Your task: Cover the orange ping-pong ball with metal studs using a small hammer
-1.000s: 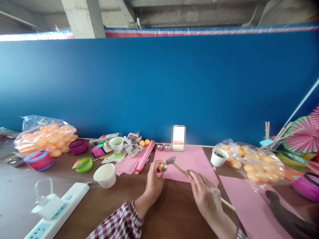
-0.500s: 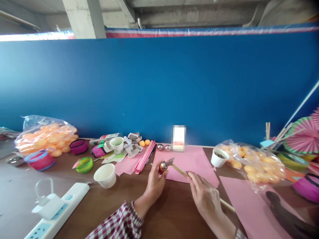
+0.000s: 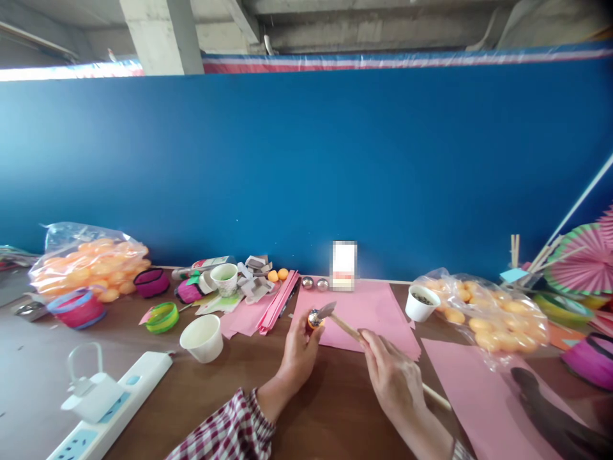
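Observation:
My left hand (image 3: 297, 358) is closed round a small shiny silver ball (image 3: 314, 317) with an orange rim or shell around its lower side. In my right hand (image 3: 390, 367) is a long wooden-handled tool with a short, flat metal blade (image 3: 327, 310); its handle runs back under the palm and out beyond the wrist. The blade's tip touches the ball's upper right side or lies just over it. Behind the hands lies a pink paper sheet (image 3: 368, 313), with two silver balls (image 3: 315, 283) at its back left.
White cups (image 3: 202, 338) stand left and right (image 3: 421, 303). Bags of orange balls lie far left (image 3: 90, 262) and right (image 3: 502, 316). A power strip (image 3: 129, 409) with a charger fills the front left. A dark curved object (image 3: 541, 409) rests on pink paper at right. Behind rises a blue panel (image 3: 306, 160).
The ball has turned or shifted very slightly in my left hand. Both hands and the tool are otherwise in nearly the same place.

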Tool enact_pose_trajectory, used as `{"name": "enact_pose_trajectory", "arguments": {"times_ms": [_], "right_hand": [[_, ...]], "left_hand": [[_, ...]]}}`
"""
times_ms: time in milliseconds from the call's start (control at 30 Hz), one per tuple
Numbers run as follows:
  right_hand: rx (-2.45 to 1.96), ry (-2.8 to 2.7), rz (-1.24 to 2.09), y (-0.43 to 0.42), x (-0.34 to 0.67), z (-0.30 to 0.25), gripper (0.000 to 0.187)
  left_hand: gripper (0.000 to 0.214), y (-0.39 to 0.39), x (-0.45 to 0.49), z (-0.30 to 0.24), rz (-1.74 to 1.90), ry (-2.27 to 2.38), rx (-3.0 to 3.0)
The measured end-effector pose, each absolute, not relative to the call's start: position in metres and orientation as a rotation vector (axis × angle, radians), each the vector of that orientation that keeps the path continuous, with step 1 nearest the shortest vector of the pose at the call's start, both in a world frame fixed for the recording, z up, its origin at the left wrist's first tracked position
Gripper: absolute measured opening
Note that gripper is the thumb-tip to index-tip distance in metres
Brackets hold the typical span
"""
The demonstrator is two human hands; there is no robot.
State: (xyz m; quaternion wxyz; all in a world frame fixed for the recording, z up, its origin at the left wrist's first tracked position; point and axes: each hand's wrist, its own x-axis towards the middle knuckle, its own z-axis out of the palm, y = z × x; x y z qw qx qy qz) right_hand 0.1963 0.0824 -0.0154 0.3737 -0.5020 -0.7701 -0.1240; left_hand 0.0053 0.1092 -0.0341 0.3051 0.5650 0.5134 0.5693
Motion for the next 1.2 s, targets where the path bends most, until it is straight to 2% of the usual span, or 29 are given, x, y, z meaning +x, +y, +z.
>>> {"name": "enact_pose_trajectory", "arguments": {"times_ms": [700, 1200], "right_hand": [[-1.295, -2.022, -0.352, 0.0839, 0.1945, -0.0219, 0.024], [-1.292, -2.009, -0.364, 0.0851, 0.1955, -0.0179, 0.029]], "left_hand": [[0.033, 0.1121, 0.0021, -0.035, 1.463, 1.606, 1.512], [0.035, 0.1137, 0.0017, -0.0378, 1.606, 1.524, 1.593]]}}
